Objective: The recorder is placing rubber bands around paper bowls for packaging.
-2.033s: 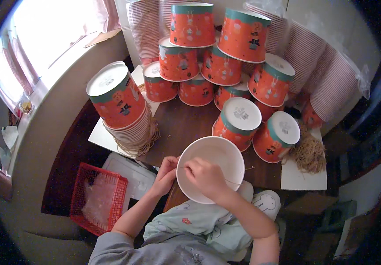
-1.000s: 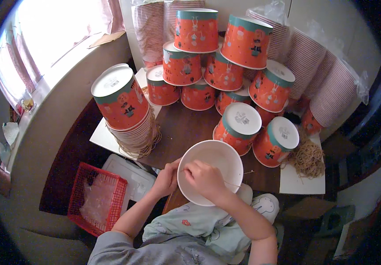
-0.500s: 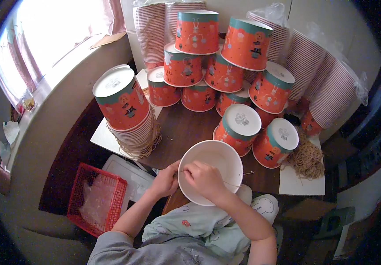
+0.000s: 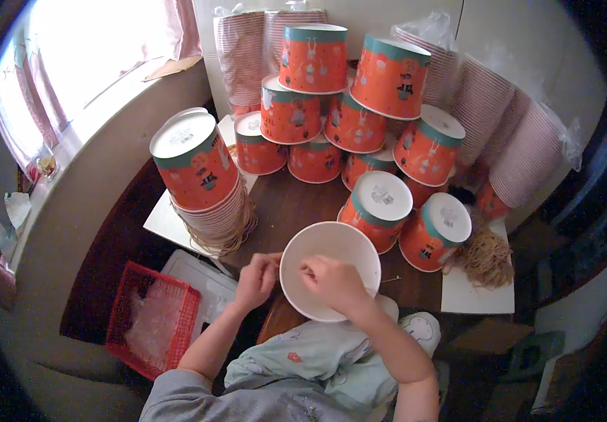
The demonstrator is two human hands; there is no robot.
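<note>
Left hand has drawn slightly away from the white bowl

A white tub is showing its plain inside. Behind it, orange tubs are wearing teal rims, white lids and small printed figures. Left of the white tub, a red mesh basket is lying; behind, red-and-white striped cups.

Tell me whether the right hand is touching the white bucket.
Touching: the head view shows the right hand lying on the white bucket, fingers over its open mouth.
</note>
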